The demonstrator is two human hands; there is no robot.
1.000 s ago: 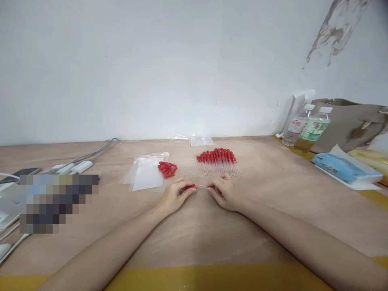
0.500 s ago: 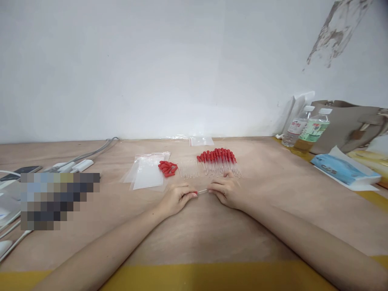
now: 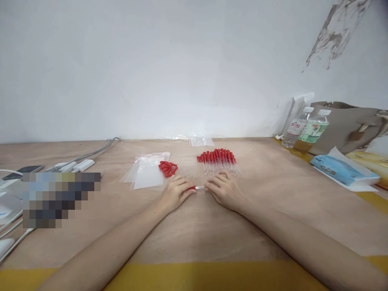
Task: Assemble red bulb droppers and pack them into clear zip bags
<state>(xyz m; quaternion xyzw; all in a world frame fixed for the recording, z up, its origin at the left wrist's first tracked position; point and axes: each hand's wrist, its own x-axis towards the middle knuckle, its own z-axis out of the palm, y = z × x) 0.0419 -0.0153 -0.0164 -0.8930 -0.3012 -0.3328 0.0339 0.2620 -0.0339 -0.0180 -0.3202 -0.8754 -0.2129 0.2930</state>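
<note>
1. My left hand point(image 3: 176, 193) was closed on the red rubber cap point(image 3: 191, 188), pinching it between thumb and fingers low over the bench point(image 3: 194, 238).
2. My right hand point(image 3: 222, 190) was closed on the thin glass tube point(image 3: 200, 188), holding its other end.
3. Compared with one second before, the two hands stood closer together, and only a short piece of the tube showed between them. Half a second before, the piece was lifted a little; now it was lower again and level.
4. I judged from this that the tube had gone into the cap, or nearly; I could not see the joint itself.
5. Just behind my right hand lay the row of finished droppers point(image 3: 218, 161) with red caps.
6. Behind my left hand lay the small pile of loose caps point(image 3: 167, 168), and beside it the bare tubes point(image 3: 188, 169).
7. Further left were the clear bags point(image 3: 147, 173).
</note>
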